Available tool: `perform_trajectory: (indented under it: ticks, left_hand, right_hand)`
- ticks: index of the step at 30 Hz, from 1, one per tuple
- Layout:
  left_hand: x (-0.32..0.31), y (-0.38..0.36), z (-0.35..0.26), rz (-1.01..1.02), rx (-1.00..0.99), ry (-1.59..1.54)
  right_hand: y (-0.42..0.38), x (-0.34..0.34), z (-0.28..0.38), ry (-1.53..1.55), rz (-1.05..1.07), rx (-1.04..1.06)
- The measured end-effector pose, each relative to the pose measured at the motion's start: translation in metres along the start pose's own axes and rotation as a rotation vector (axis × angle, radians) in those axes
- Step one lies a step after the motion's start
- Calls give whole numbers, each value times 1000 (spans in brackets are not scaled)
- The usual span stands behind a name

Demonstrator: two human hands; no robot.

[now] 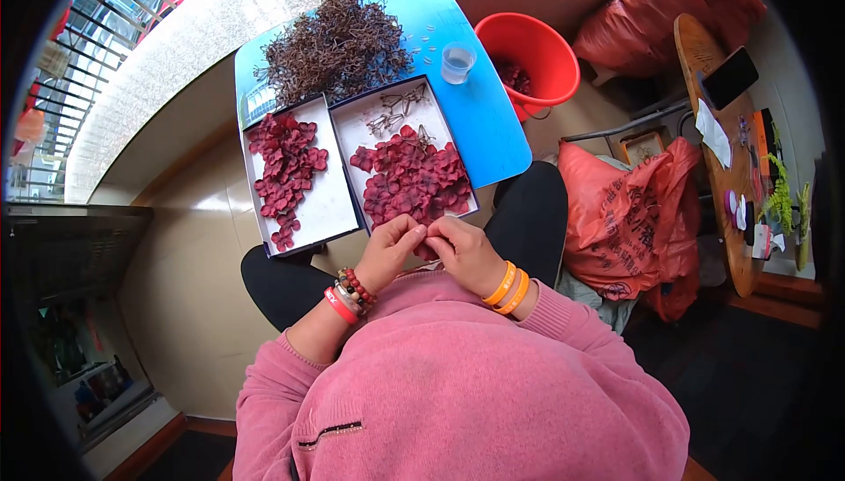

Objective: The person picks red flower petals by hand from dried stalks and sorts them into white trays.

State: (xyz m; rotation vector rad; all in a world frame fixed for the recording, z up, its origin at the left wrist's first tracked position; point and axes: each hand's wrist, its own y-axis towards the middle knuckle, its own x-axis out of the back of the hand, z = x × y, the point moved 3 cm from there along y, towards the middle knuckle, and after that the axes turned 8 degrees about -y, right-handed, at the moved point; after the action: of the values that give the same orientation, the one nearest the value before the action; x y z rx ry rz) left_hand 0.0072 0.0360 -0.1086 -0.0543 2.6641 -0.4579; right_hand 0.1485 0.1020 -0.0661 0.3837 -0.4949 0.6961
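My left hand (393, 250) and my right hand (460, 254) meet at the front edge of the right-hand box, their thumbs and fingers pinched together. Dark red petals show just under the fingertips; what exactly is pinched is too small to tell. The right-hand box (348, 129) holds a heap of dark red petals (418, 177) and a few brown stems (396, 111) at its back. Beside it, the left-hand box (326, 208) has a strip of red petals (286, 168) along its left side. A large pile of brown stems (339, 45) lies behind both boxes.
The blue table (497, 133) bears a clear cup (458, 63) and small clear bits. Right of it stands a red bucket (554, 58) with dark red pieces inside. Red plastic bags (616, 217) lie on the floor. A wooden table (739, 243) with a phone (729, 78) is farther right.
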Motion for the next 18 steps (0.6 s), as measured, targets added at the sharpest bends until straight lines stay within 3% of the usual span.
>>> perform_trajectory:
  ticks: [6,11,18]
  left_hand:
    - [-1,-10,9,54,-20,-81]
    - [-2,-19,12,-45,-7,64]
    - [-3,-20,16,-97,-15,99]
  right_hand:
    - [-6,-8,-3,-3,98,-48]
    - [-8,-15,-7,100,239,-269]
    - [-12,-25,-25,314,280,-392]
